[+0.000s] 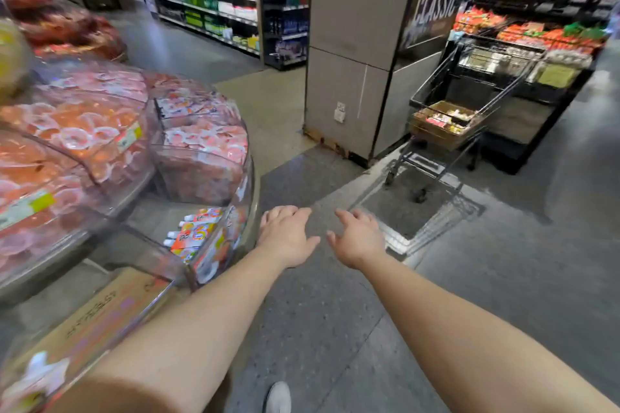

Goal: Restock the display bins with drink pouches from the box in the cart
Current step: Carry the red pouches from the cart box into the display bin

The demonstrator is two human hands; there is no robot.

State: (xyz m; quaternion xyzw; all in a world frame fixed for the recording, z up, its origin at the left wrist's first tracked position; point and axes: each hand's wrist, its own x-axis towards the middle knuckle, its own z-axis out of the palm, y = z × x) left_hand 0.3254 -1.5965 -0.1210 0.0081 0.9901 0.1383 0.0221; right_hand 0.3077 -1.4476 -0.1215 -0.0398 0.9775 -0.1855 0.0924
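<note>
Reaching fwd: left hand (285, 235) & right hand (359, 238) spread, holding nothing (cart (469, 104) w/ box (443, 122) well apart).

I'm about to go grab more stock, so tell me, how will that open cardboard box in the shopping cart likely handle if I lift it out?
The cardboard box looks open-topped and still holds packs, so it may sag or flex; supporting its bottom seems wise. It sits low in the wheeled cart, which could roll as you pull. Both hands, left and right, are free.

Orange-and-white drink pouches (196, 234), brown box (443, 124) in a black cart (469, 90), seemingly grey speckled floor (335, 329).
</note>
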